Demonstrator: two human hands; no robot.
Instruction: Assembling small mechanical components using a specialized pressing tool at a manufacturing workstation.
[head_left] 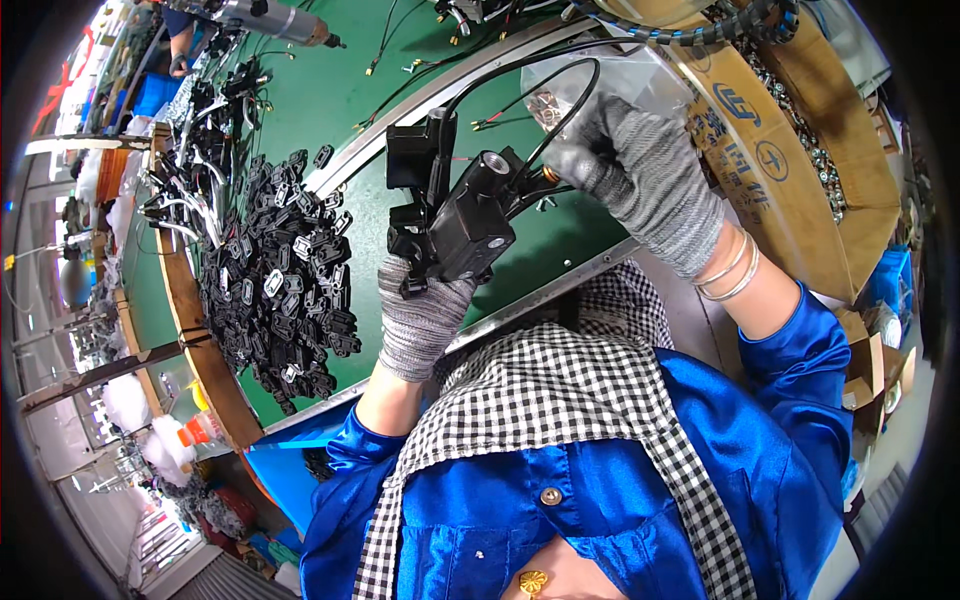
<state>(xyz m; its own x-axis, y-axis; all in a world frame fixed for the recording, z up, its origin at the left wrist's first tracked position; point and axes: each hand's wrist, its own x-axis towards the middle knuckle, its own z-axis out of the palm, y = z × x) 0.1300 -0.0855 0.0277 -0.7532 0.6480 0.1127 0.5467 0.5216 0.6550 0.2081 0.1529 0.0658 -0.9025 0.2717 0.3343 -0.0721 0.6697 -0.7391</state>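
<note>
My left hand (425, 310), in a grey knitted glove, is closed round the lower end of a black plastic housing assembly (470, 225). The assembly is held up over the green table, with a round socket on its upper side and black cables (590, 90) looping out of it. Just to its right, my right hand (640, 170), gloved alike, has its fingers curled together beside the cables and a small copper-coloured part (549, 174). What its fingertips pinch is hidden. Behind that hand lies a clear plastic bag (545, 108) with small copper-coloured pieces.
A heap of small black plastic parts (285, 290) covers the left of the green table (365, 230). Wire bundles (200, 190) lie beyond it. A power screwdriver (275, 22) hangs at the top. At right stands a cardboard box (750, 150) of small metal parts. A person's hand (180, 62) shows far left.
</note>
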